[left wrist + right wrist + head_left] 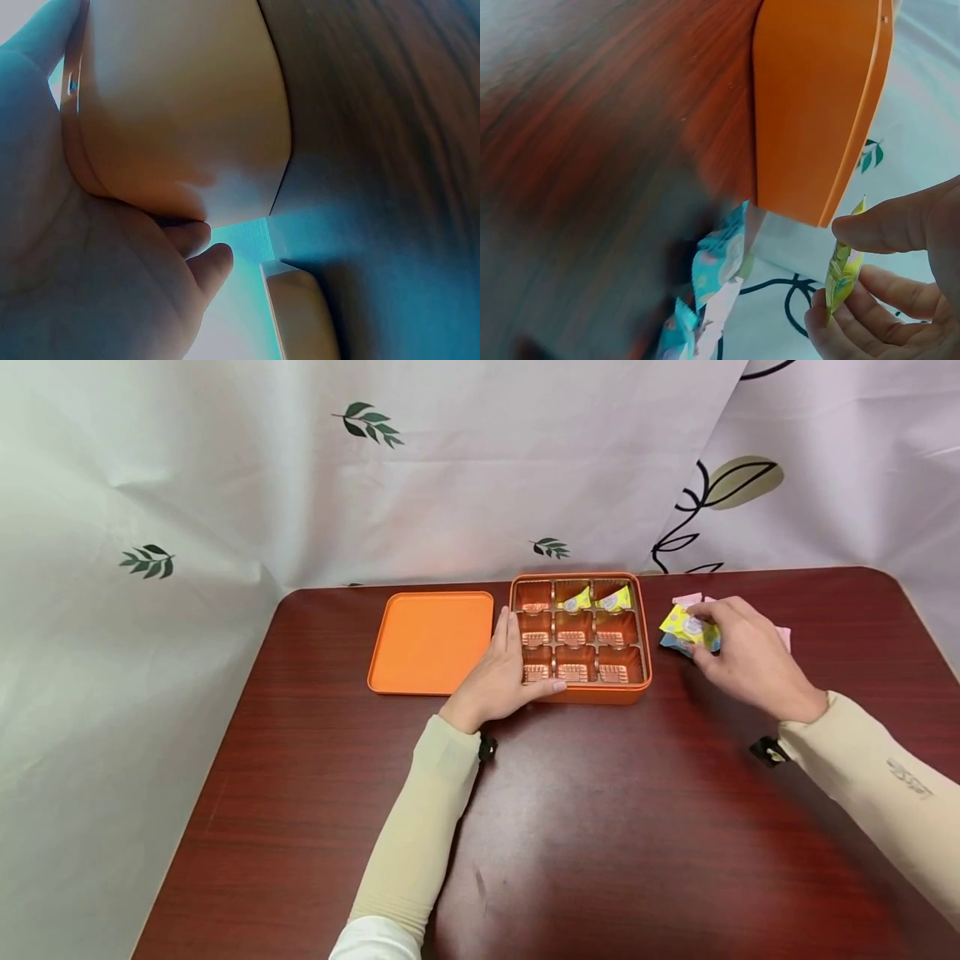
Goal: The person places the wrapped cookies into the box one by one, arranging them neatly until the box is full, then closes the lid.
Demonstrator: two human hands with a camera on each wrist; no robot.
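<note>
An orange box (607,695) with a divided tray stands near the table's back edge. Two yellow wrapped candies sit in its back row: one in the middle compartment (576,602), one in the right compartment (615,600). My left hand (491,681) rests on the box's front left corner, fingers straight along the left side and thumb along the front. Right of the box, my right hand (753,652) pinches a yellow wrapped candy (844,276) between thumb and fingers. Blue wrapped candies (718,262) and a pink one (717,315) lie below that hand, partly hidden in the head view.
A square orange lid (431,643) lies left of the box, close to my left hand. Behind the dark red wooden table (600,827) hangs a pale curtain (450,485) with leaf prints.
</note>
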